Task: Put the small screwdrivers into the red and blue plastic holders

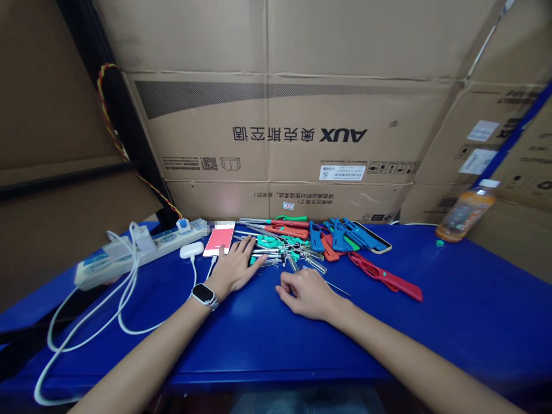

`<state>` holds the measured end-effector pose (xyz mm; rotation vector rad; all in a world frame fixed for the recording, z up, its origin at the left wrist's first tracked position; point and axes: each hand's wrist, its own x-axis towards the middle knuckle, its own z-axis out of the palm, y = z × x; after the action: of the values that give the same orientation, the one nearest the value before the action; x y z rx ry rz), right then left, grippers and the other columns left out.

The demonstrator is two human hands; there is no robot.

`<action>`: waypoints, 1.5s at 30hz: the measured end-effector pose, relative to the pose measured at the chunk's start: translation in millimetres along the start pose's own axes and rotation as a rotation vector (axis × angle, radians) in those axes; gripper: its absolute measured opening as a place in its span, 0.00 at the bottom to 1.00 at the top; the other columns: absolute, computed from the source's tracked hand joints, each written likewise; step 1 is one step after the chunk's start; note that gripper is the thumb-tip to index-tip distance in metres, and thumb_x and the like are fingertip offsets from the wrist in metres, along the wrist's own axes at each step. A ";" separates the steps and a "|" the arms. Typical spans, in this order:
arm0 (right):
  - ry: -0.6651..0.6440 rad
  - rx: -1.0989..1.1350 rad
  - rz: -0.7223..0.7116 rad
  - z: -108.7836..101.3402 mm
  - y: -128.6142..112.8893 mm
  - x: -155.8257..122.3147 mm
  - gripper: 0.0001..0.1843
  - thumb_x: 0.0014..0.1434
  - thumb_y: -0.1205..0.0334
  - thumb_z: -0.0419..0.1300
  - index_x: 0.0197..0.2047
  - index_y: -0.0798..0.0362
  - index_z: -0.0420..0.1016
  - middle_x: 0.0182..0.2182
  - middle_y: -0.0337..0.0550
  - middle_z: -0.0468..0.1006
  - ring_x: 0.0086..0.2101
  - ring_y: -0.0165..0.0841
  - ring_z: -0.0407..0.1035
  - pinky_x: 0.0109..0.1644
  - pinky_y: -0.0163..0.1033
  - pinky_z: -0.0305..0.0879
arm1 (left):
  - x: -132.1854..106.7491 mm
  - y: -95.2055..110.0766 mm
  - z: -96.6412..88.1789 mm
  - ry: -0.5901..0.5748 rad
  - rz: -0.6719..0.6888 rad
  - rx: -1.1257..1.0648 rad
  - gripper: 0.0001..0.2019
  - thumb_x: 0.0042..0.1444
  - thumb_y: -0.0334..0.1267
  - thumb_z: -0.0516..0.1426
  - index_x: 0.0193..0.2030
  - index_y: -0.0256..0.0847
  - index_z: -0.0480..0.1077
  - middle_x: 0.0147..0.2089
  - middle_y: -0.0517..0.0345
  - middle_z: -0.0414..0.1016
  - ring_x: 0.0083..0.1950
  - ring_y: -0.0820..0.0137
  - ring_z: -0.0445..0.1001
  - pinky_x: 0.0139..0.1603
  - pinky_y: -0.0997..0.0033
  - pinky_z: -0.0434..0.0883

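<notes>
My left hand (235,267) lies with its fingers spread on the blue table, fingertips at the edge of a pile of loose lighter parts (282,247): green pieces, metal tubes and small clear tanks. Its fingers are also close to a phone (219,241) with a red screen. My right hand (308,293) rests just in front of the pile, fingers curled in; whatever they hold, if anything, is hidden. A thin metal rod (338,288) shows beyond its knuckles. Long-reach lighter casings lie behind and right: orange (287,232), blue (317,237), and red (390,277).
A white power strip (168,241) with plugs and looping white cables (129,287) runs along the left. Another phone (382,246) lies partly under blue casings. An orange drink bottle (468,211) stands tilted at the right. Cardboard (293,103) walls the back.
</notes>
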<state>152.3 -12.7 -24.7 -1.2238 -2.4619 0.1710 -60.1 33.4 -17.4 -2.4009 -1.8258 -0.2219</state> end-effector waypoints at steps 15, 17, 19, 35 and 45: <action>0.003 0.027 -0.003 2.1 1.7 0.8 0.13 0.62 0.59 0.55 0.26 0.51 0.65 0.19 0.35 0.71 0.22 0.28 0.64 0.29 0.34 0.44 | -0.2 0.4 0.0 -0.001 0.004 0.000 0.33 0.67 0.58 0.38 0.72 0.40 0.51 0.74 0.45 0.52 0.70 0.51 0.57 0.66 0.38 0.53; 0.003 0.030 -0.002 2.2 1.5 0.7 0.13 0.62 0.59 0.55 0.26 0.51 0.65 0.19 0.35 0.72 0.22 0.28 0.64 0.29 0.34 0.44 | -0.8 1.3 -2.0 -0.004 0.003 -0.002 0.33 0.67 0.58 0.38 0.72 0.40 0.52 0.73 0.45 0.52 0.70 0.52 0.58 0.66 0.38 0.52; 0.000 0.033 0.001 1.8 1.5 0.8 0.13 0.61 0.59 0.55 0.26 0.51 0.65 0.19 0.36 0.72 0.22 0.28 0.64 0.29 0.34 0.44 | -1.2 1.7 -3.1 -0.003 0.004 -0.003 0.33 0.68 0.57 0.38 0.72 0.40 0.52 0.73 0.45 0.52 0.70 0.52 0.57 0.66 0.38 0.52; 0.004 0.019 0.004 2.1 0.9 0.4 0.13 0.62 0.59 0.55 0.27 0.51 0.66 0.21 0.36 0.75 0.23 0.28 0.67 0.30 0.34 0.47 | -1.0 1.6 -3.5 -0.013 0.008 -0.002 0.33 0.68 0.55 0.38 0.72 0.37 0.51 0.73 0.43 0.51 0.70 0.52 0.57 0.66 0.38 0.52; 0.001 0.014 0.012 1.4 0.4 0.0 0.12 0.62 0.58 0.55 0.27 0.51 0.67 0.21 0.36 0.75 0.23 0.29 0.67 0.30 0.34 0.47 | -1.5 2.1 -4.2 -0.009 0.004 -0.007 0.32 0.68 0.55 0.39 0.72 0.38 0.52 0.73 0.43 0.53 0.70 0.52 0.57 0.66 0.38 0.52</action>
<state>152.1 -12.4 -26.1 -1.2325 -2.4490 0.1913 -58.7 30.6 -13.6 -2.4135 -1.8272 -0.2179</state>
